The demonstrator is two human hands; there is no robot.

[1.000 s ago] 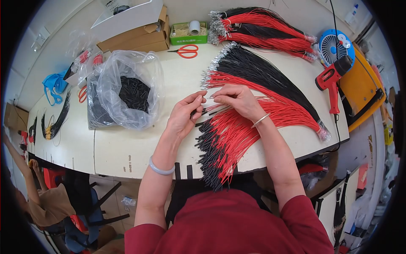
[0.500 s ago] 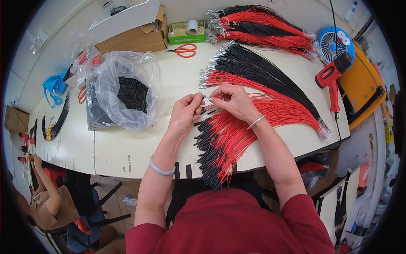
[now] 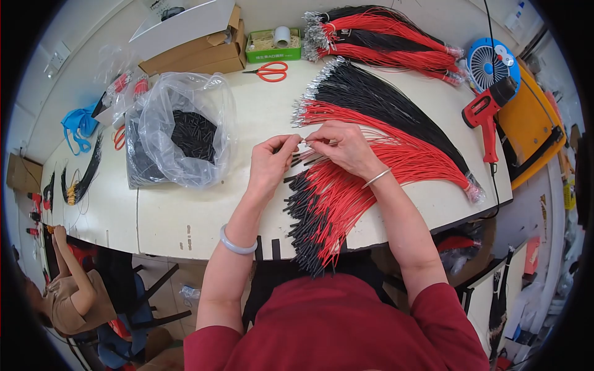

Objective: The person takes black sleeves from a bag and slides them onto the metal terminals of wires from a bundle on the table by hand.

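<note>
Red wires (image 3: 365, 173) fan across the table (image 3: 260, 105), black-sleeved ends pointing lower left, long axis curving rightward. Green box (image 3: 272, 55) reads "AD"; left hand (image 3: 270, 162), then right hand (image 3: 343, 147), pinch a tiny piece (image 3: 303, 141), indistinct.

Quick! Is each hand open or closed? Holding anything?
Bare left hand with thick, pale bangle: pinched closed, contents too small to tell.
Bare right hand with thin, silvery bangle: pinched closed, contents too small to tell.

Wiring workshop indicated: worktable (image 3: 185, 213) spread with red and black wires (image 3: 402, 164), heat gun (image 3: 486, 117) placed at right, short black tubes (image 3: 193, 133) bagged in bulk.
</note>
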